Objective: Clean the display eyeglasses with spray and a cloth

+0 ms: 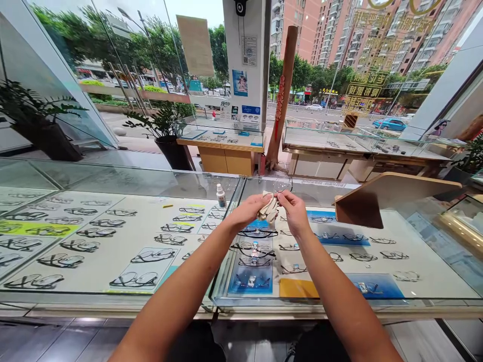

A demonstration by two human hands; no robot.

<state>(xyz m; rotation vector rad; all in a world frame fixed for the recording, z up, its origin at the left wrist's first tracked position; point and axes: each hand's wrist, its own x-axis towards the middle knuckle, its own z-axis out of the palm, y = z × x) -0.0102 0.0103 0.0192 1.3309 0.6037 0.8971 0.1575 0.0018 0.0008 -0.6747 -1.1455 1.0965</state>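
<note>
Above the glass display counter, my two hands meet in front of me. My left hand is closed on a crumpled, cream-coloured cloth. My right hand pinches a pair of thin-rimmed eyeglasses right beside the cloth. One round lens and a dark temple show above the fingers; the rest is hidden by the hand and cloth. A small white bottle stands upright on the glass to the left of my left hand. Below my hands, dark-framed eyeglasses lie in rows.
A wooden stand rests on the counter's right side. A yellow flat piece lies near the front edge. More spectacles fill the left display. Beyond are a potted plant, a further display case and a wooden post.
</note>
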